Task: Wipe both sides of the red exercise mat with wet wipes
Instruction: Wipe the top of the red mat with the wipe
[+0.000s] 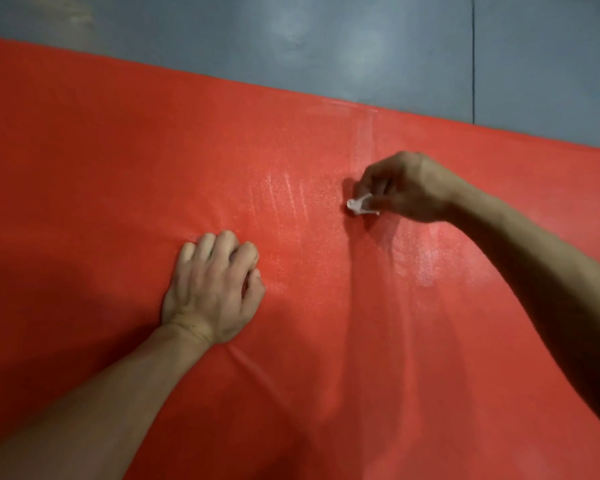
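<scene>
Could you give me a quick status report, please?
Right hand pinching crumpled white wet wipe. Left hand curled, braced on red foam exercise mat. Nothing obstructing.

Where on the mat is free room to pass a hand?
Free: the red mat left of the left hand, and the strip along the grey floor. Crowded: between both hands, where the right hand holds the wipe.

The red mat (118,161) looks like finely pebbled foam, with wet glossy streaks. The white wipe (361,206) is probably crumpled cloth. Beyond the mat, the grey floor (291,36) looks smooth and dully shiny.
</scene>
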Available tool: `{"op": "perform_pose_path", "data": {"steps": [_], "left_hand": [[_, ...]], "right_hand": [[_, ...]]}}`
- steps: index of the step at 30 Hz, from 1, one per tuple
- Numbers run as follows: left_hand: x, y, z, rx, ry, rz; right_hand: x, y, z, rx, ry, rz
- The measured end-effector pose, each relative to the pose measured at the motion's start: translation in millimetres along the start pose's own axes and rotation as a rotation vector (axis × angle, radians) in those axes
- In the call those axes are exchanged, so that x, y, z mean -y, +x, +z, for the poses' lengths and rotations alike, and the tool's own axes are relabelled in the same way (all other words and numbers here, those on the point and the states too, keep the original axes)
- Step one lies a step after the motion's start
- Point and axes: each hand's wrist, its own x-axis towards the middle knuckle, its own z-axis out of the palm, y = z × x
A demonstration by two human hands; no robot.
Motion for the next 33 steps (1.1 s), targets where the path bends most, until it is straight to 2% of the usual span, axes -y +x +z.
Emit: {"op": "perform_pose_path", "data": {"steps": [4,7,10,14,15,18,20,22,25,29,30,33], "left_hand": [[0,-1,1,-0.011,0.019,-0.001],[0,-1,3,-0.019,0.013,0.007],[0,-1,2,-0.025,0.004,-0.004],[0,-2,2,-0.032,-0.01,0.0],[0,-2,2,-0.03,-0.008,-0.002],[0,-2,3,-0.026,-0.005,0.007],[1,-2,3,-0.037,0.0,0.011],[2,-2,3,-0.04,-0.003,0.011],[1,-2,3,-0.033,0.0,0.01],[1,-3,3,-0.045,0.005,0.018],[2,-3,3,-0.045,0.011,0.019],[2,-3,4,-0.047,0.02,0.023]], "right_hand": [[-1,42,-21,-0.322,-0.028,-0.004],[-1,50,-11,-0.291,-0.082,0.021],[0,6,19,-0.277,-0.055,-0.022],[11,-63,54,-0.086,-0.047,-0.081],[13,-59,49,-0.093,-0.041,-0.083],[13,-17,17,-0.326,-0.042,-0.033],[11,11,5,-0.362,-0.097,-0.009],[11,17,17,-0.309,-0.165,-0.011],[10,-30,53,-0.27,-0.156,-0.048],[28,-108,87,0.021,-0.099,-0.145],[29,-107,82,0.025,-0.104,-0.148],[25,-65,52,-0.232,-0.144,-0.071]]}}
